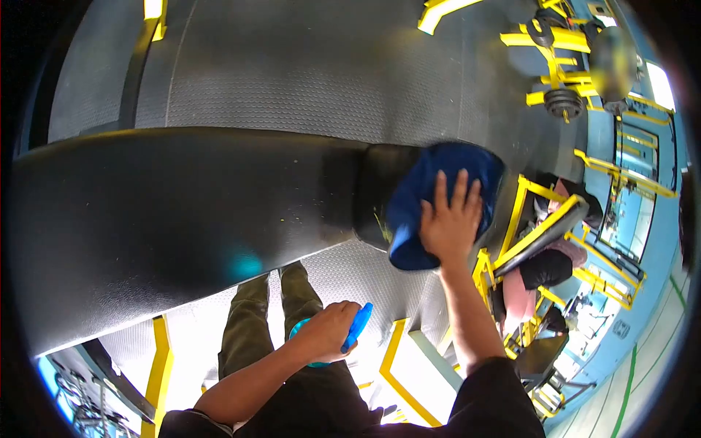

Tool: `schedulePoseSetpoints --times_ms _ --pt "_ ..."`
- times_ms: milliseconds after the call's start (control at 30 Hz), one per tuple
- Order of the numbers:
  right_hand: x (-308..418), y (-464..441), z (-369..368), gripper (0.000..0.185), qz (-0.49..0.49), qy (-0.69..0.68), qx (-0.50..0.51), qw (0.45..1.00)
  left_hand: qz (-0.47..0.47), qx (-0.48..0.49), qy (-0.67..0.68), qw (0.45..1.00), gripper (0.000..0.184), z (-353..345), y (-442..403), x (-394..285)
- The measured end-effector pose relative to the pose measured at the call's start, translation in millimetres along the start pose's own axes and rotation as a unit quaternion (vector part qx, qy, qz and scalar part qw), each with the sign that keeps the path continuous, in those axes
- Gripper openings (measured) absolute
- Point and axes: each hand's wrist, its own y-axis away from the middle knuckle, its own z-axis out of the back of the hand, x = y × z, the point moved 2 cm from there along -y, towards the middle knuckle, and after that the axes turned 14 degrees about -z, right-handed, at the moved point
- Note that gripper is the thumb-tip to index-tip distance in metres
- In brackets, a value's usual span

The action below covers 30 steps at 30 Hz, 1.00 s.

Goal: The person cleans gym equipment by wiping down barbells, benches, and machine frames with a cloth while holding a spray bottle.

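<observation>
My right hand lies flat on a dark blue cloth, its fingers stretched out and spread. The cloth covers part of the small black end pad of a padded bench. Lower down, in front of my legs, my left hand is closed around a spray bottle. The blue trigger head of the spray bottle sticks out to the right of the fist. Parts of its teal body show behind the hand, which hides the rest. Small pale specks dot the bench's black cover.
Yellow bench legs stand near my feet. At right, a person is on a yellow-framed machine. A rack with weight plates stands at upper right. Textured dark rubber flooring runs beyond the bench.
</observation>
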Motion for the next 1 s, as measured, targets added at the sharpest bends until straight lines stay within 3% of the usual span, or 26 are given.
schedulePoseSetpoints --times_ms 67,133,167,200,233,267,333,367,400,433,467,500,533,600,633,667,700,733,800,833,867,933,1000 --pt "17 21 -6 0.052 0.016 -0.02 0.041 0.999 -0.019 0.004 -0.028 0.999 0.046 -4 0 3" --pt "17 70 -33 0.05 0.174 0.061 0.062 0.981 -0.017 0.022 -0.019 0.999 0.045 2 3 -3" --pt "14 104 -51 0.044 0.152 -0.031 0.138 0.978 -0.013 0.03 -0.002 0.999 0.044 5 7 -5" --pt "10 133 -67 0.04 0.141 -0.099 0.149 0.974 -0.012 0.039 -0.007 0.999 0.044 8 13 -5" --pt "5 163 -84 0.035 0.131 -0.168 0.16 0.964 -0.004 0.043 -0.011 0.999 0.044 11 18 -5" --pt "-1 181 -91 0.032 0.136 -0.21 0.108 0.962 0.001 0.046 -0.014 0.999 0.043 13 21 -5" --pt "-12 193 -83 0.028 -0.037 -0.216 0.271 0.937 0.01 0.071 -0.024 0.997 0.048 15 30 -7" --pt "-13 187 -46 0.027 -0.187 -0.216 0.211 0.935 0.026 0.089 -0.035 0.995 0.053 19 33 -5" --pt "-24 197 -36 0.027 -0.212 -0.232 0.045 0.948 0.047 0.108 -0.043 0.992 0.058 20 36 -3" --pt "-33 185 -22 0.03 -0.216 -0.299 -0.086 0.925 0.068 0.127 -0.038 0.989 0.058 21 38 -1" --pt "-40 176 -22 0.029 -0.252 -0.394 -0.131 0.874 0.074 0.135 -0.046 0.987 0.058 18 41 3" --pt "-36 170 -26 0.034 -0.352 -0.451 -0.147 0.807 0.042 0.117 -0.023 0.992 0.05 13 46 9" --pt "-26 159 -23 0.04 -0.438 -0.539 -0.13 0.708 0.009 0.099 -0.001 0.995 0.043 16 45 7" --pt "3 137 -64 0.049 -0.491 -0.479 -0.186 0.704 0.01 0.089 -0.023 0.996 0.037 11 51 8" --pt "19 130 -78 0.056 -0.533 -0.449 -0.245 0.674 0.044 0.128 -0.018 0.991 0.038 14 50 7" --pt "36 126 -90 0.064 -0.573 -0.414 -0.302 0.64 0.08 0.167 -0.013 0.983 0.038 18 50 5" --pt "54 128 -105 0.076 -0.622 -0.465 -0.306 0.55 0.082 0.153 -0.006 0.985 0.042 20 56 5" --pt "80 129 -110 0.075 -0.647 -0.482 -0.308 0.505 0.118 0.173 -0.015 0.978 0.046 25 55 -1" --pt "134 152 -150 0.069 -0.674 -0.53 -0.206 0.471 0.138 0.195 -0.002 0.971 0.047 24 65 9" --pt "158 159 -164 0.066 -0.675 -0.607 -0.128 0.4 0.142 0.202 -0.008 0.969 0.047 27 65 9" --pt "172 162 -156 0.062 -0.659 -0.627 -0.04 0.415 0.142 0.215 -0.02 0.966 0.048 31 65 8" --pt "174 164 -147 0.056 -0.603 -0.631 0.007 0.489 0.147 0.228 -0.034 0.962 0.048 35 70 8" --pt "146 171 -117 0.047 -0.582 -0.657 0.159 0.451 0.072 0.157 -0.056 0.983 0.049 38 74 12"
